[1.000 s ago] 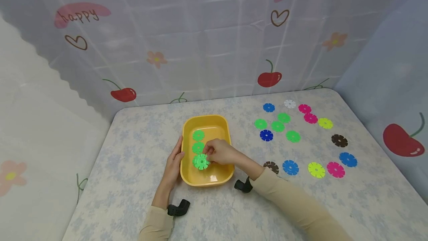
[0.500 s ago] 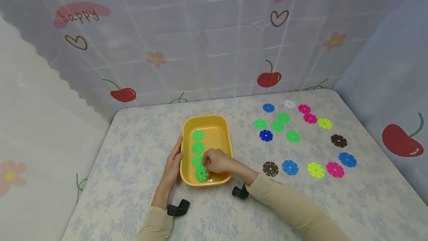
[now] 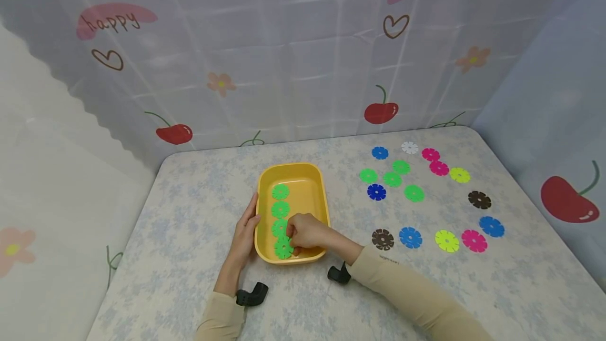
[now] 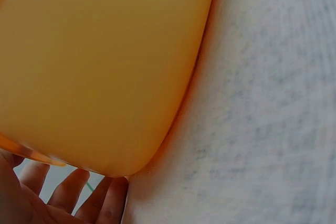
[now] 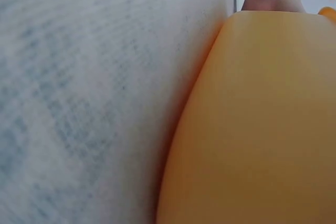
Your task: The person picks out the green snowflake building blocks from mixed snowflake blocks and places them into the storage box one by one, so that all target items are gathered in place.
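Note:
A yellow plastic tub [image 3: 310,183] stands on the table, with a column of green interlocking discs along its left side. My left hand [image 3: 244,236] holds the tub's left side, thumb at the rim and fingers along the outer wall; in the left wrist view its fingers [image 4: 68,190] meet the wall. Inside the tub, my right hand [image 3: 307,230] has curled fingers and pinches the nearest green disc [image 3: 283,248] by its right edge. Above that lie other green discs, the farthest disc [image 3: 280,192] near the back wall. The tub's wall [image 5: 257,119] hides the right fingers in the right wrist view.
To the right lie several loose notched discs: green discs [image 3: 392,179], a dark blue disc [image 3: 376,192], pink discs [image 3: 474,241], yellow discs [image 3: 447,241], brown discs [image 3: 383,239], lighter blue discs [image 3: 410,237] and a white disc [image 3: 410,147]. A printed curtain [image 3: 303,51] hangs behind the table.
My right hand has moved toward the near end of the tub, and a fourth-place green disc now lies at the column's near end. The left hand keeps its hold on the tub.

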Action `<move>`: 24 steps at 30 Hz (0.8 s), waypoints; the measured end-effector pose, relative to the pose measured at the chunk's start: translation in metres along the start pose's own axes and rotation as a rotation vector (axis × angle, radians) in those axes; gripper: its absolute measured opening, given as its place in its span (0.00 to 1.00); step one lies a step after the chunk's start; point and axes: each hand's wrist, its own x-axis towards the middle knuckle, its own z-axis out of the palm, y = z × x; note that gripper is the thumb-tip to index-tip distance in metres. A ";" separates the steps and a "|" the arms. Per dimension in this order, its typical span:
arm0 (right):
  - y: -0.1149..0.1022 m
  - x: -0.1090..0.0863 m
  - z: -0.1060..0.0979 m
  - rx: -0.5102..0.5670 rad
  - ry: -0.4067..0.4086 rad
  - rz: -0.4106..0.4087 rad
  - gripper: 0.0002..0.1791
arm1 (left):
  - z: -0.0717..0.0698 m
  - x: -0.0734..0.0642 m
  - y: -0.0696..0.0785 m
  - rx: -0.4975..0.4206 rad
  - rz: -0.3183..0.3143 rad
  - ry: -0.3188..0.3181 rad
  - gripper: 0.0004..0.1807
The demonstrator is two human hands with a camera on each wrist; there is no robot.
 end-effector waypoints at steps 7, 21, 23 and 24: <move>0.000 -0.001 0.000 0.010 -0.006 -0.013 0.05 | 0.000 0.000 0.000 0.001 -0.003 0.003 0.28; -0.001 -0.002 0.000 -0.002 0.000 -0.030 0.06 | 0.000 0.000 0.000 -0.005 0.011 -0.004 0.28; -0.001 -0.002 0.000 -0.013 0.001 -0.030 0.06 | 0.000 0.000 0.000 -0.004 0.010 -0.003 0.28; -0.001 -0.002 0.000 -0.020 0.002 -0.027 0.06 | 0.000 0.000 0.000 -0.003 0.009 -0.002 0.28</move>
